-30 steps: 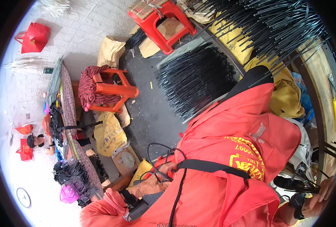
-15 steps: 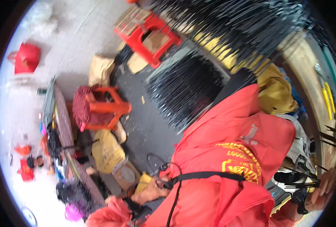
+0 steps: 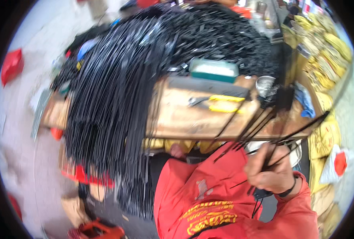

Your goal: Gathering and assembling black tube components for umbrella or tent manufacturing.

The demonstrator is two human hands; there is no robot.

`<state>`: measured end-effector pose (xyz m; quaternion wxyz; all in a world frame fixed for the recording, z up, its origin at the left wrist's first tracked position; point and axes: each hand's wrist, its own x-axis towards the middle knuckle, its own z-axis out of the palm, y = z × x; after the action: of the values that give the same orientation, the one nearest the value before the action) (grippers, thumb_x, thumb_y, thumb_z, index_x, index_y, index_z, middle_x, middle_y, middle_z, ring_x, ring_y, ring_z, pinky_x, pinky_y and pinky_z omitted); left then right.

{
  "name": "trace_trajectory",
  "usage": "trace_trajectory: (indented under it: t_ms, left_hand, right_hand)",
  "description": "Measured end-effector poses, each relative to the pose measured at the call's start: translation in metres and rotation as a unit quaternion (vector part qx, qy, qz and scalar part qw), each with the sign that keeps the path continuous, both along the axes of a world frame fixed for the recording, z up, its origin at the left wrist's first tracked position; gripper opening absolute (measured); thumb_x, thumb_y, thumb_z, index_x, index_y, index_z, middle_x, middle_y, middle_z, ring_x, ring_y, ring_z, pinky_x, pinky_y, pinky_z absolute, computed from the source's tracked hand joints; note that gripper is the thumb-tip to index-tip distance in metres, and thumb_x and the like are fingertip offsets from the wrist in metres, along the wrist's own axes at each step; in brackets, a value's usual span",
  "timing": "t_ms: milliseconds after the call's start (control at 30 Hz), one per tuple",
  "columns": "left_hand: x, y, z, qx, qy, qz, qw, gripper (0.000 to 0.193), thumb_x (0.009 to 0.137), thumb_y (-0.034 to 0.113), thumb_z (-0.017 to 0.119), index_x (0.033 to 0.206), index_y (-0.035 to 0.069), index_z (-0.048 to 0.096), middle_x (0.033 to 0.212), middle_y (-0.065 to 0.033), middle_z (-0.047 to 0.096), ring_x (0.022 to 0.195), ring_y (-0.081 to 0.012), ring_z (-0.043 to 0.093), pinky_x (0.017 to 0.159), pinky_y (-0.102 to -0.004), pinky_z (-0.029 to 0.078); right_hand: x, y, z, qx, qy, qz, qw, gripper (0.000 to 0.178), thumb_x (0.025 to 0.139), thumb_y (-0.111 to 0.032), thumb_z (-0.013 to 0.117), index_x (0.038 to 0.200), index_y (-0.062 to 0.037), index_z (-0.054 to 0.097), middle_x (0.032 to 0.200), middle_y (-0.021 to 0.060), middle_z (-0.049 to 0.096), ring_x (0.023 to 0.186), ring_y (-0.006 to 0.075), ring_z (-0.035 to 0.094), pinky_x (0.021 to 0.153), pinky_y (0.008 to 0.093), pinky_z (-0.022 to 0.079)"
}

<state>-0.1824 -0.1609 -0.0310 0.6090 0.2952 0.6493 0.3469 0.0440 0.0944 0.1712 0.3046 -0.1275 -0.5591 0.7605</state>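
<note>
My right hand (image 3: 270, 169) is raised over the right side of my lap, its fingers wrapped round a small bunch of thin black strips (image 3: 250, 131). The strips fan out past the fist on both sides, some smeared by motion. A black band circles the wrist. Just beyond the hand runs the front edge of a wooden workbench (image 3: 177, 123). My left hand is not in the picture. Pliers with yellow handles (image 3: 224, 103) lie on the bench, beside a long grey bar (image 3: 205, 87).
A large heap of long black strips (image 3: 109, 95) covers the bench's left side and hangs over its front edge. Behind the pliers stands a green tray (image 3: 214, 71); a metal cup (image 3: 266, 85) and blue cloth (image 3: 304, 101) lie rightward. Yellow sacks (image 3: 324, 139) line the right.
The view has swung from the floor and stools on the left round to the bench. My right hand, with the strips, now shows nearer the middle; my left hand has dropped out of view.
</note>
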Motion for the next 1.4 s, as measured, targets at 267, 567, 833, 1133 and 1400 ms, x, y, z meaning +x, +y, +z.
trace_trajectory:
  t_ms: [267,567,833,1133,1400]
  left_hand:
    - [-0.03,0.116,0.014,0.044,0.052,-0.172,0.983,0.02,0.07,0.009,0.067,0.088,0.004,0.06,0.072,0.0005,0.057,0.068,-0.0066,0.051,0.062,-0.0198,0.04]
    - [-0.026,0.184,0.03,0.068,0.085,-0.268,0.957,0.019,0.072,0.01,0.066,0.088,0.004,0.06,0.071,0.0001,0.057,0.066,-0.0071,0.051,0.06,-0.0203,0.04]
    - [-0.043,0.193,0.049,0.065,0.114,-0.285,0.949,0.017,0.073,0.01,0.065,0.088,0.003,0.06,0.07,-0.0002,0.056,0.065,-0.0076,0.051,0.059,-0.0206,0.04]
    - [-0.078,0.13,0.078,0.014,0.159,-0.216,0.963,0.016,0.074,0.01,0.064,0.088,0.003,0.06,0.068,-0.0005,0.056,0.063,-0.0082,0.051,0.058,-0.0211,0.04]
    - [-0.078,0.086,0.096,0.004,0.181,-0.157,0.971,0.015,0.076,0.01,0.063,0.088,0.003,0.059,0.067,-0.0009,0.056,0.061,-0.0086,0.051,0.056,-0.0215,0.04]
  right_hand:
    - [0.003,0.005,-0.016,-0.045,-0.002,0.06,0.997,0.009,0.082,-0.005,0.062,0.086,-0.0006,0.055,0.069,-0.0002,0.057,0.053,0.0017,0.048,0.045,0.0175,0.035]
    - [0.016,0.001,-0.028,0.003,0.0,0.045,0.999,0.016,0.084,-0.018,0.062,0.083,-0.0055,0.052,0.068,-0.0076,0.043,0.062,0.0011,0.038,0.055,0.0191,0.032]
    - [0.01,0.007,-0.026,-0.049,0.028,0.028,0.998,0.016,0.083,-0.017,0.063,0.084,-0.0048,0.053,0.07,-0.007,0.045,0.064,0.001,0.039,0.056,0.0189,0.034]
    - [0.004,0.013,-0.033,0.04,0.004,0.023,0.999,0.009,0.082,-0.005,0.062,0.087,-0.0016,0.056,0.077,-0.0009,0.057,0.064,0.0021,0.046,0.054,0.0185,0.034]
    - [0.002,0.009,-0.026,0.024,-0.004,0.034,0.999,0.011,0.082,-0.011,0.063,0.083,-0.0039,0.055,0.068,-0.0042,0.053,0.06,0.0021,0.047,0.054,0.0187,0.037]
